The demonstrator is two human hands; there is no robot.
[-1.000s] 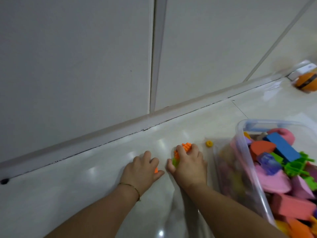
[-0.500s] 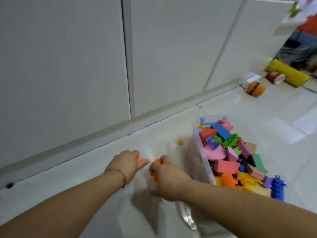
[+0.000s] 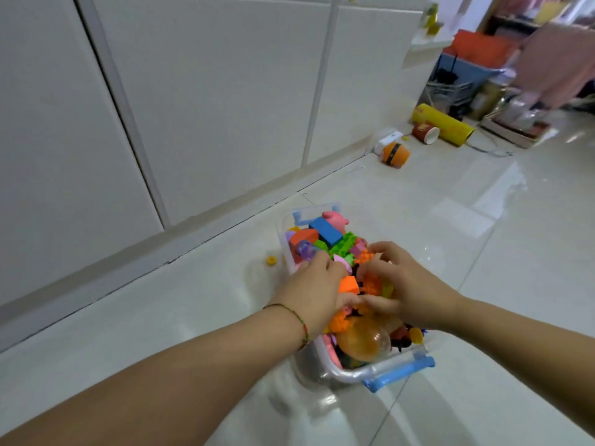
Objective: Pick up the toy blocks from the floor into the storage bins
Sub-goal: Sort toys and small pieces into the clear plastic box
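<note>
While our left hand and right hand crowd the bin, grips unclear, the yellow ring sits just left of it, nearer our left.

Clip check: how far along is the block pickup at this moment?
Done: the clear plastic storage bin is heaped with coloured blocks. In hand: the left hand and right hand hover over it with orange studded blocks between them; whether either grip is closed is unclear. Left: one small yellow ring piece lies on the floor beside the bin.
</note>
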